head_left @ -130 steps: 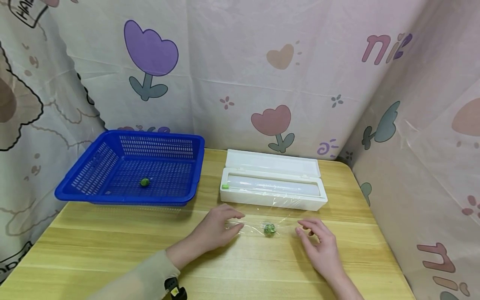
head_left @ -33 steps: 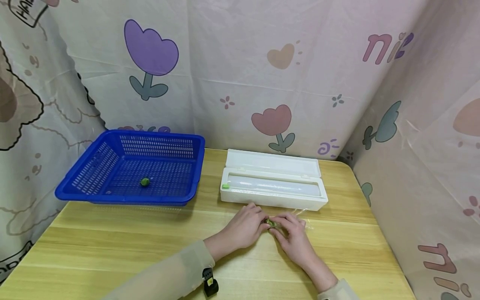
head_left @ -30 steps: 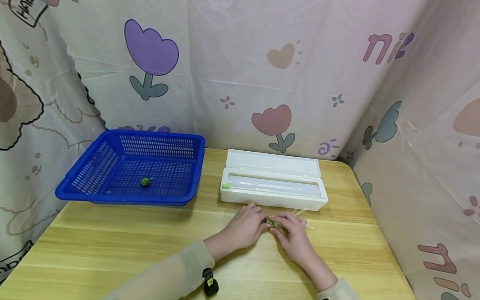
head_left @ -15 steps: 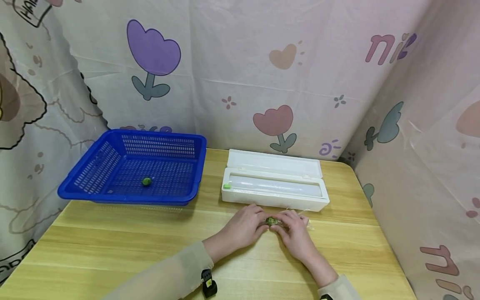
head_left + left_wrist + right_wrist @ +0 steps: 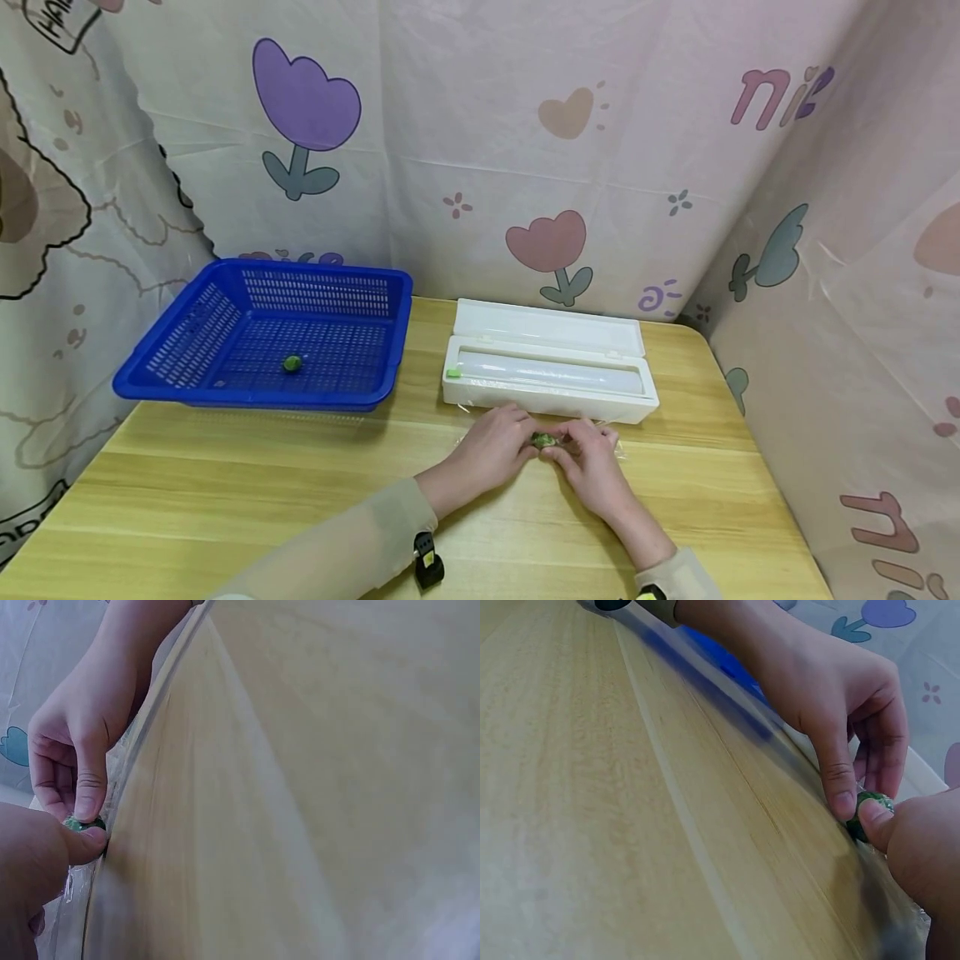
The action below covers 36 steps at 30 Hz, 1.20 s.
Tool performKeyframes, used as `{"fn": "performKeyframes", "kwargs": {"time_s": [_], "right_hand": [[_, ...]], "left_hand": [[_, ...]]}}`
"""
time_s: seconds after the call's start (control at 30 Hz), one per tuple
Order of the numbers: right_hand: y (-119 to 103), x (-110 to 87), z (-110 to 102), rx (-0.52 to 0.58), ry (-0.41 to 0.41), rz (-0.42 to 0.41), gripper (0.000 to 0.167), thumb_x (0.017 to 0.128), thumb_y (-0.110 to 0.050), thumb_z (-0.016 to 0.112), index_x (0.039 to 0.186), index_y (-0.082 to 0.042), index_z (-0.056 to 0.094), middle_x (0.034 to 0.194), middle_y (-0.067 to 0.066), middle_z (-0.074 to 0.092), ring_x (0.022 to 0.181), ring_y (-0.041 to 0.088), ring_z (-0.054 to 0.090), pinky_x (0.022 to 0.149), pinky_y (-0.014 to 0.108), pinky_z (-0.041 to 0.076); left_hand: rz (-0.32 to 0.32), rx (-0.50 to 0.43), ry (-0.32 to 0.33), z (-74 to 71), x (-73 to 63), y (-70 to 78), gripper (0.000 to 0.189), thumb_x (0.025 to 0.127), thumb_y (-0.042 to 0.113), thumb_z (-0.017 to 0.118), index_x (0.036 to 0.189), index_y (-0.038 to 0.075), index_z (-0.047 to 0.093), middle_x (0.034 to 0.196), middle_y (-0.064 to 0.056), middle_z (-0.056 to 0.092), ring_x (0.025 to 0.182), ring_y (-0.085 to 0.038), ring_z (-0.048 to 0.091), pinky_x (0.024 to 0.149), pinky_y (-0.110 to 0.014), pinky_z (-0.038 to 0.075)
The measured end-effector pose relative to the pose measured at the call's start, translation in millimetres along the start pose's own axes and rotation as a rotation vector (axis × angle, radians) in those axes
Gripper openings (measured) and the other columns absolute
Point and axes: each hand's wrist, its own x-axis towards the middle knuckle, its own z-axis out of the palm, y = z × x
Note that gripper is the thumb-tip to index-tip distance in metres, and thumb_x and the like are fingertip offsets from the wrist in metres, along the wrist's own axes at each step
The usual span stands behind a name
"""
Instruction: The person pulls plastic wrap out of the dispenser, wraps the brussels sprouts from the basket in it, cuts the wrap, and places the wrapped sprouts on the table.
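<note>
Nearest, at the bottom of the scene, a beige sleeve (image 5: 330, 537) reaches in from the left with a small black device (image 5: 429, 567) at its cuff, and a second beige cuff (image 5: 678, 575) shows at the right. Under both runs the wood-grain desk (image 5: 150, 500).

Just beyond, the left hand (image 5: 487, 454) and the right hand (image 5: 592, 468) meet a little right of the middle of the desk. A small round green item (image 5: 543, 441) sits between their fingertips, and clear film (image 5: 621, 451) shows about it, with glossy edges past the right hand and thin glints left of the left hand. The left grip is nearly closed, thumb and fingers pinching the green item from the left; the right grip is just as narrow, pinching it from the right. Both wrist views show the two thumbs pressed on it, side by side. Whether it touches the desk cannot be told.

Just past the hands lies a long white box (image 5: 555, 404), its lid (image 5: 547, 327) folded back on the far side. Inside is a pale roll (image 5: 547, 372), and a bright green tab (image 5: 453, 373) sits at the left end of the near rim. Well to the left stands a blue basket (image 5: 247, 398) with slotted walls; another green item (image 5: 292, 363) lies on its floor.

Farthest, a pale curtain (image 5: 442, 100) printed with tulips, hearts and letters hangs behind the desk.
</note>
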Motion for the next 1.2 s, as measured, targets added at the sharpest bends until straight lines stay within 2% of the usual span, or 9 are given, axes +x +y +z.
{"fn": "performKeyframes", "kwargs": {"time_s": [0.23,0.37,0.57,0.73,1.2], "right_hand": [[-2.1,0.4,1.8,0.009,0.016,-0.012,0.035,0.081,-0.005,0.091,0.113,-0.008,0.078,0.11,-0.002,0.068,0.099,0.019,0.064,0.093,0.047,0.026],[-1.7,-0.1,2.2,0.0,0.024,-0.028,0.042,0.079,-0.002,0.092,0.117,-0.006,0.076,0.115,0.0,0.067,0.103,0.02,0.065,0.094,0.049,0.027],[0.2,-2.0,3.7,-0.029,0.059,-0.073,0.047,0.075,0.004,0.092,0.118,-0.007,0.074,0.11,-0.001,0.07,0.103,0.02,0.063,0.092,0.049,0.025],[-0.6,-0.1,4.2,-0.063,0.069,-0.051,0.041,0.076,0.002,0.093,0.114,-0.005,0.077,0.108,-0.001,0.071,0.103,0.02,0.062,0.092,0.05,0.024],[-3.2,5.9,3.9,-0.116,0.054,-0.018,0.034,0.079,-0.002,0.091,0.111,-0.004,0.079,0.103,0.0,0.072,0.101,0.021,0.064,0.093,0.051,0.024]], "left_hand": [[-0.018,0.029,-0.03,-1.0,0.7,-0.3,0.03,0.096,0.031,0.081,0.121,0.015,0.077,0.111,0.004,0.075,0.101,-0.013,0.063,0.091,-0.03,0.051],[-0.026,0.042,-0.037,-0.1,2.0,-0.9,0.031,0.098,0.033,0.078,0.123,0.015,0.076,0.113,0.004,0.075,0.103,-0.014,0.063,0.091,-0.031,0.051],[-0.043,0.05,-0.037,-0.1,5.1,-1.1,0.03,0.099,0.035,0.076,0.123,0.016,0.077,0.114,0.004,0.075,0.104,-0.015,0.065,0.086,-0.03,0.051],[-0.051,0.06,-0.043,-1.0,5.5,0.1,0.029,0.099,0.035,0.075,0.123,0.017,0.078,0.115,0.004,0.075,0.104,-0.015,0.065,0.083,-0.029,0.05],[-0.066,0.1,-0.065,1.2,5.4,1.4,0.034,0.103,0.037,0.071,0.128,0.014,0.077,0.119,0.001,0.076,0.109,-0.018,0.065,0.09,-0.033,0.052]]}}
